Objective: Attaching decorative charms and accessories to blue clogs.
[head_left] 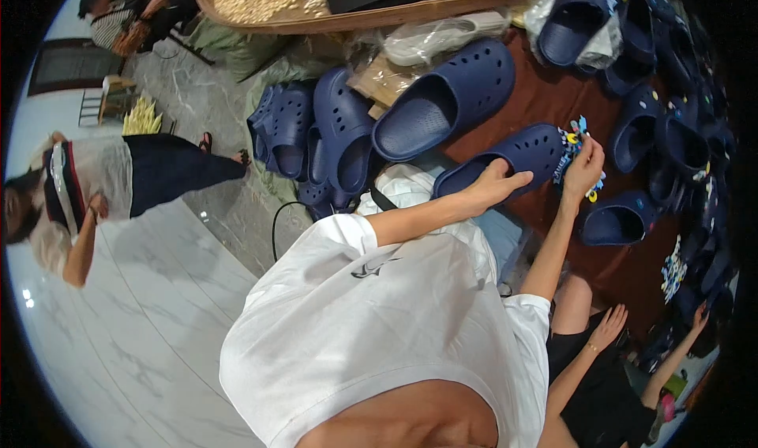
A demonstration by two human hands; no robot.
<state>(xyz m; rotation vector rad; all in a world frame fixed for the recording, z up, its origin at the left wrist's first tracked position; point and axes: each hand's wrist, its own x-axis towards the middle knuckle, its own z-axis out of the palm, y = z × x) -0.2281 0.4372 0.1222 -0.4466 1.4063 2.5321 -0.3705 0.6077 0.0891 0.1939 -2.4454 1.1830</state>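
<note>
My left hand (493, 186) holds a navy clog (517, 154) by its opening, with the thumb lying over the upper and the fingers hidden beneath. The clog's holed toe points right. At that toe, a cluster of small colourful shoe charms (567, 142) lies on the brown cloth. My right hand (584, 168) is over these charms, its fingers bent and pressed together; whatever they pinch is hidden. A larger navy clog (450, 101) without charms sits just beyond the held one. Right of my right hand rests another navy clog (618, 219).
Several navy clogs (341, 132) stand at the left, and decorated ones (638, 128) crowd the right. Beyond is a woven tray (379, 20) of grain. More charms (673, 270) lie on the brown cloth (545, 93). A co-worker's hand (608, 329) is at lower right; a person (95, 179) stands left.
</note>
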